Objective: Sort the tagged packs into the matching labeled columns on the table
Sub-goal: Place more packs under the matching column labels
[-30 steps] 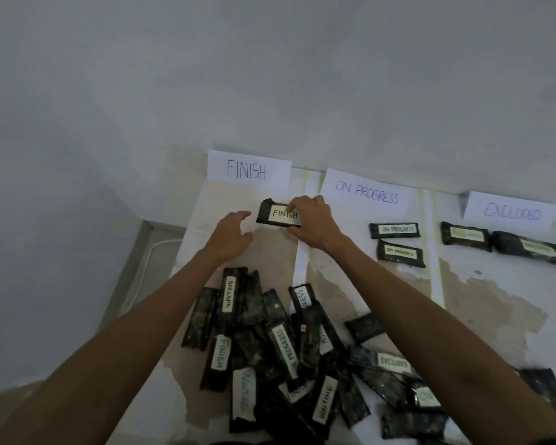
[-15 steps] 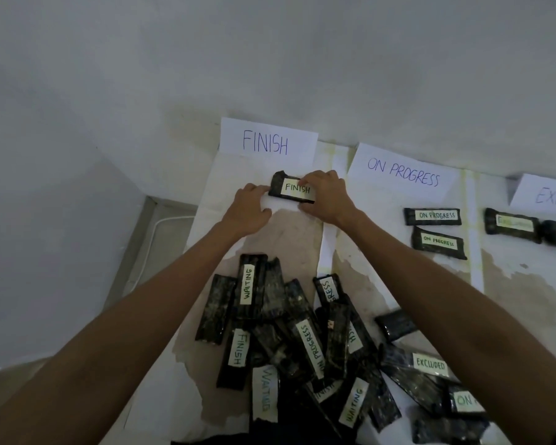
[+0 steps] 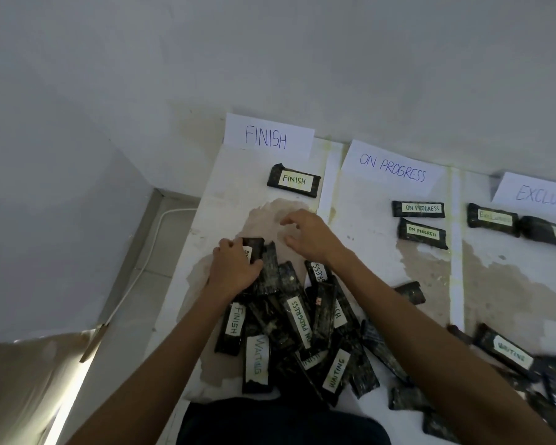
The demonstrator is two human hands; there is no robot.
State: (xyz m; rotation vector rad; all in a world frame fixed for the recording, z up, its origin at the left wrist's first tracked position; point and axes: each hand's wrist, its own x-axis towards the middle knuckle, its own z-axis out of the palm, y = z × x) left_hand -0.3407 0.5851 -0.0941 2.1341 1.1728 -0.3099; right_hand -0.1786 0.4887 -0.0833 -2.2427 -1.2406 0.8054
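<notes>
A dark pack tagged FINISH [image 3: 293,181] lies alone under the FINISH label sheet [image 3: 267,136]. Two packs tagged ON PROGRESS [image 3: 418,209] [image 3: 422,233] lie under the ON PROGRESS sheet [image 3: 392,168]. Two packs [image 3: 492,219] [image 3: 546,231] lie under the EXCLUDED sheet [image 3: 540,194]. A heap of several tagged packs [image 3: 299,329] sits near me. My left hand [image 3: 233,268] grips the heap's top-left pack [image 3: 254,250], its tag mostly hidden. My right hand [image 3: 308,234] hovers above the heap with fingers apart, holding nothing.
The white table [image 3: 511,284] has worn brown patches and tape strips dividing the columns. Its left edge drops to a floor with a white cable [image 3: 135,271]. The wall rises just behind the label sheets. More loose packs [image 3: 511,351] lie at the right front.
Both hands have left the FINISH pack, which now rests in its column, and pulled back to the heap. My left hand has closed on a pack there.
</notes>
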